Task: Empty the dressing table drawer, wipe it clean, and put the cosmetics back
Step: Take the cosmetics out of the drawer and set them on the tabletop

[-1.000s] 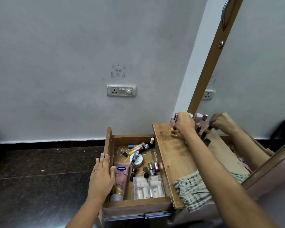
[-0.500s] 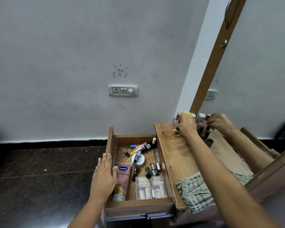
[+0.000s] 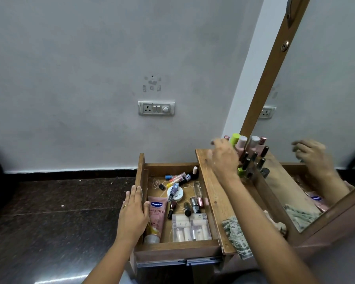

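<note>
Drawer pulled open, full of cosmetics. Inside, at left wall: pink Vaseline tube. Front right corner: clear case of small bottles. Middle: round white jar, loose lipsticks and vials around it.

Left hand flat on drawer's left wall, fingers straight, grasping nothing.

Right hand blurred, over table top right of drawer, fingers loose, released, nothing held, just beside bottle cluster.

Checked cloth on table top, right of drawer front.
</note>
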Demonstrator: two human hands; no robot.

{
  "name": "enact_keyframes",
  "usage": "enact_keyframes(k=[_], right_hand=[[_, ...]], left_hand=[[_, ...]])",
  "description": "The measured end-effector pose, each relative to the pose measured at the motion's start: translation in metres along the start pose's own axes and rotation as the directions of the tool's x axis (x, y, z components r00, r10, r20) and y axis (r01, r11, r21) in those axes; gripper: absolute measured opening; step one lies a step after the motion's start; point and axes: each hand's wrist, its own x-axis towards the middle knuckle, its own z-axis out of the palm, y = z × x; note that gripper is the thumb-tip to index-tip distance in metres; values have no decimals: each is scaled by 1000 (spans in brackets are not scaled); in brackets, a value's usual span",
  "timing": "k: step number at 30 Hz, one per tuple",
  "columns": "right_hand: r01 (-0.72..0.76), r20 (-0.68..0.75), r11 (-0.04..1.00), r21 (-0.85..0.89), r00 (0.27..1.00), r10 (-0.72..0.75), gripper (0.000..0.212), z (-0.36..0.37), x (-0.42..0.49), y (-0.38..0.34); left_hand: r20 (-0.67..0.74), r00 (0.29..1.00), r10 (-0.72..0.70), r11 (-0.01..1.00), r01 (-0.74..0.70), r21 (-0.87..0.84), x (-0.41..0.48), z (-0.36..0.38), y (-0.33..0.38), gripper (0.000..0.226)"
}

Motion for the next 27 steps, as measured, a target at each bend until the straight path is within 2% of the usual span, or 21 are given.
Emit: enact_keyframes(k=[1,2,4,6,9,12,18,20,25,27], right_hand=[[-24,28,999,-36,999,25,20,22,11,21],[-31,73,999,12,997,30,19,43,12,27],[-6,306,999,35,952,-5,23,79,6,26],[22,463,1000,6,886,-23,34,99,-6,19],[54,570,998,-15,821,-36,50,120,-16,22],[53,673,999,0,738,-39,58,128,-25,23],[61,778,993,-105,627,44,53,137,-33,30],[67,784,990,-127,618,58,48,138,-35,33],[50,715,991,-122,697,53,23,142,-33,37],[48,683,993,-111,729,41,24,144,-31,37]], left_hand=[[0,1000,6,1000,-6,-2,0,0,0,61],[1,1000,10,1000,-10,-3,-1,-1,0,60],[2,1000,16,1000,-16,-1,-1,-1,0,60],[2,1000,16,1000,-16,3,-1,-2,0,60],[1,1000,12,1000,-12,-6,-1,-2,0,60],[-1,1000,21,1000,-21,-5,-2,-2,0,59],[-6,1000,24,1000,-24,-7,-1,-1,-1,59],[-4,1000,18,1000,-18,-12,-1,0,-1,60],[-1,1000,22,1000,-22,-8,-1,-1,-1,60],[-1,1000,22,1000,-22,-3,0,0,-1,60]])
